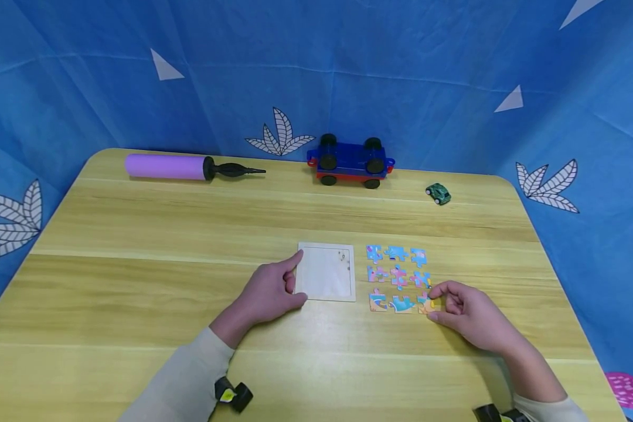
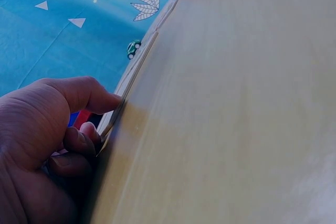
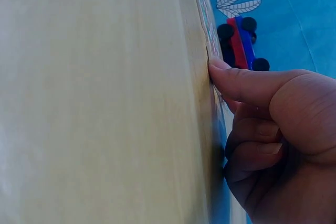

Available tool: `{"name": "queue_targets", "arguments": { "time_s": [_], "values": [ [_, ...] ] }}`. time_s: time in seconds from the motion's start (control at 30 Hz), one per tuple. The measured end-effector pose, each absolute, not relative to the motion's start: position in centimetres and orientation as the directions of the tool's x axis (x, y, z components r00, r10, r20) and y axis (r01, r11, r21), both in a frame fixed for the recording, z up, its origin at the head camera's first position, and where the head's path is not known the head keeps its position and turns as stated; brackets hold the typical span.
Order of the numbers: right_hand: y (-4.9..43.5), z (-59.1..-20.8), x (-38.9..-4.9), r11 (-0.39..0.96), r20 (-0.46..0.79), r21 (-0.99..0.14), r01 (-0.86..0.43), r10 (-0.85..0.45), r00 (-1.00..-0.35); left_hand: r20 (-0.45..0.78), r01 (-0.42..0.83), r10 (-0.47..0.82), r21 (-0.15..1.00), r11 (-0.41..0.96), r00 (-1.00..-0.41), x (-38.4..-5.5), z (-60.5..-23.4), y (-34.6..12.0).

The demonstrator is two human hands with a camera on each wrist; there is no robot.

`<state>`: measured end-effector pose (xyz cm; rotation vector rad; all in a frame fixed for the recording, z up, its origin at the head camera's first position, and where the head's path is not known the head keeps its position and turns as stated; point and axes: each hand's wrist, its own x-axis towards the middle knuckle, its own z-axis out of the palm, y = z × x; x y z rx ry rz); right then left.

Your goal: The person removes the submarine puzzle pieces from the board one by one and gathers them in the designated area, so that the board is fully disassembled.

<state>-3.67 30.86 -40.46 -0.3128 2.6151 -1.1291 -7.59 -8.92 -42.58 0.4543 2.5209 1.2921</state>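
A square, pale puzzle tray [image 1: 324, 273] with a raised border lies flat near the middle of the table. My left hand [image 1: 268, 292] holds its left edge, index finger at the upper corner and thumb at the lower one, other fingers curled under the palm. Right of the tray, jigsaw pieces [image 1: 398, 276] in blue, pink and orange lie spaced in three rows of three. At the lower right one, my right hand [image 1: 469, 313] pinches a puzzle piece [image 1: 425, 303] between thumb and index finger. The left wrist view shows the thumb [image 2: 107, 98] against the tray's edge.
Along the table's back edge lie a purple hand pump [image 1: 169, 166] with a black nozzle, a blue and red toy wagon [image 1: 351, 159] with black wheels, and a small green toy car [image 1: 438, 193]. Blue patterned cloth [image 1: 401, 70] hangs behind the wooden table [image 1: 137, 234].
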Motion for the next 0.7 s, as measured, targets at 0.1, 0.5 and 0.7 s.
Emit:
{"name": "queue_targets", "arguments": {
  "time_s": [0.1, 0.5, 0.7],
  "values": [
    [30.85, -40.4, -3.73, 0.665, -0.165, -0.742, -0.086, -0.307, -0.937, -0.095, 0.15, 0.391, 0.821, 0.551, -0.915, -7.61, -42.61, -8.94],
    [30.84, -40.14, -3.89, 0.687, -0.183, -0.725, -0.043, -0.253, -0.95, -0.097, 0.142, 0.389, 0.83, 0.54, -0.916, -7.65, -42.67, -8.92],
    [30.53, -40.26, -3.88, 0.696, -0.131, -0.716, -0.043, -0.196, -0.972, -0.097, 0.142, 0.387, 0.827, 0.544, -0.917, -7.64, -42.76, -8.92]
  ]
}}
